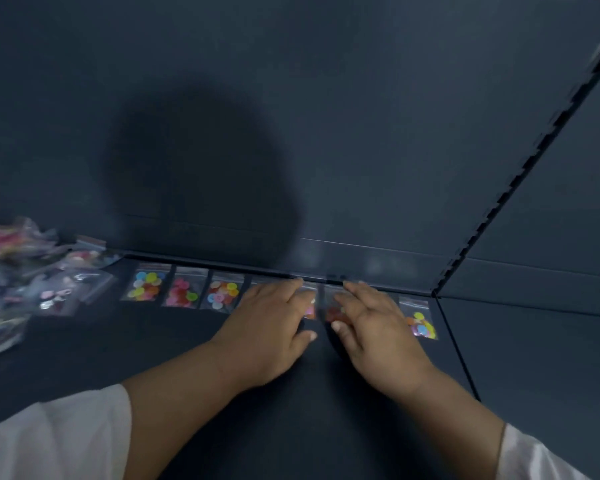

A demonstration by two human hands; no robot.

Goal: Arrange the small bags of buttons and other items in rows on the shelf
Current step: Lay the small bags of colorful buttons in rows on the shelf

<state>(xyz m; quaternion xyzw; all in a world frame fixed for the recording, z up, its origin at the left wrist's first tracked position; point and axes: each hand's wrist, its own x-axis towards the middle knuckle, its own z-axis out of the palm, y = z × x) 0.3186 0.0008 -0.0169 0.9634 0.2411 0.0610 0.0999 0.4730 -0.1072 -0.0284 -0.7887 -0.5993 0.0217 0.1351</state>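
Small clear bags of coloured buttons lie in a row along the back of the dark shelf (153, 341). From the left I see a multicolour bag (146, 282), a pink and red bag (182, 288) and an orange and blue bag (222, 291). My left hand (274, 323) lies flat, fingers spread, on a bag with pink buttons (310, 308). Beside it my right hand (374, 323) rests flat on a bag with red buttons (331, 311). A further bag of mixed buttons (420, 320) ends the row at the right.
A loose heap of clear bags (25, 275) with mixed items sits at the shelf's left end. The dark back panel (291, 116) rises behind the row. A slotted upright (520, 174) and the shelf's right edge (454, 344) bound the space at the right.
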